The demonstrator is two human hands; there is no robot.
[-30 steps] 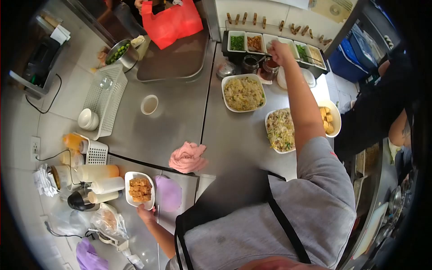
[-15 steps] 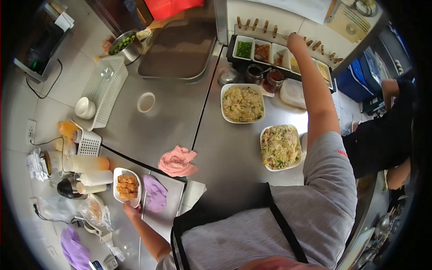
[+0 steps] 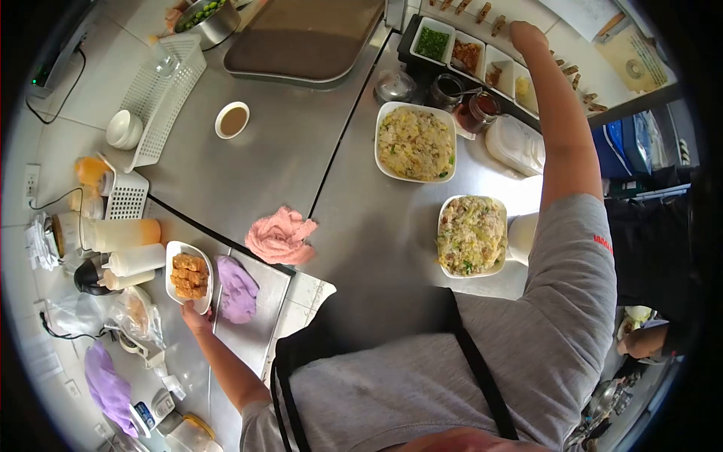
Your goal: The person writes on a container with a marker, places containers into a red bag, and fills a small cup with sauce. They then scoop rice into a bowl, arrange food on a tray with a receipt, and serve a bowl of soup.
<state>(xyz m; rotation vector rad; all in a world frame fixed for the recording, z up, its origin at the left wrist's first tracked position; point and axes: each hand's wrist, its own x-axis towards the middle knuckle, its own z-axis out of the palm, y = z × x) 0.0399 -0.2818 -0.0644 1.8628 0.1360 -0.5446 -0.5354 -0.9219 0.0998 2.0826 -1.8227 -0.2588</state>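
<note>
My left hand point(image 3: 197, 316) grips the near edge of a white dish point(image 3: 206, 265) that carries browned, sliced fried pieces point(image 3: 189, 276). A purple cloth point(image 3: 236, 290) lies just right of that dish. My right hand point(image 3: 529, 36) is stretched far up to the wall, closed, among a row of wooden clothespins point(image 3: 498, 25); what its fingers hold is hidden. Below that arm is a rack of white topping tubs, one with chopped green onion point(image 3: 432, 44). Two white bowls of fried rice, one farther point(image 3: 416, 143) and one nearer point(image 3: 472, 235), stand on the steel counter.
A pink cloth point(image 3: 280, 236) and a small cup of brown liquid point(image 3: 232, 120) sit on the counter point(image 3: 301, 143). Squeeze bottles point(image 3: 135, 260) crowd the left side, near a white basket point(image 3: 162, 105). Dark jars point(image 3: 476, 111) stand before the tubs. Another person's arm point(image 3: 646, 340) shows at right.
The whole view has shifted, so the counter items appear lower or higher in frame. My left hand keeps its hold on the dish, and my right hand stays at the clothespins.
</note>
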